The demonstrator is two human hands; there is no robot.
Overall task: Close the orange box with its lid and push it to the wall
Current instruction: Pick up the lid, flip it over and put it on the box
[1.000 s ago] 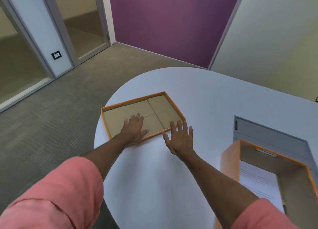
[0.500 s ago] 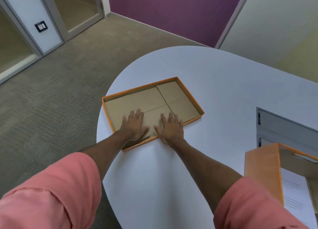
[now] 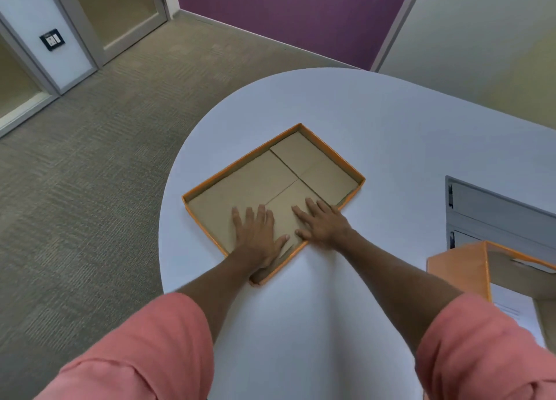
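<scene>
So the lid [image 3: 272,186] is lying upside down near the rounded end of the white table [image 3: 376,122], brown inside facing up. Both hands are flat in it with fingers spread, left hand [image 3: 258,235] and right hand [image 3: 323,223] side by side over the near rim, not gripping anything. The orange box [image 3: 457,268] sits open well off to the right with paper [image 3: 514,312] inside.

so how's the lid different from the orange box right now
The lid is shallow and lies upside down mid-table, both hands pressing inside it; the orange box is deeper, stands untouched at the right edge, and holds paper. Both are orange outside, brown cardboard inside.
</scene>
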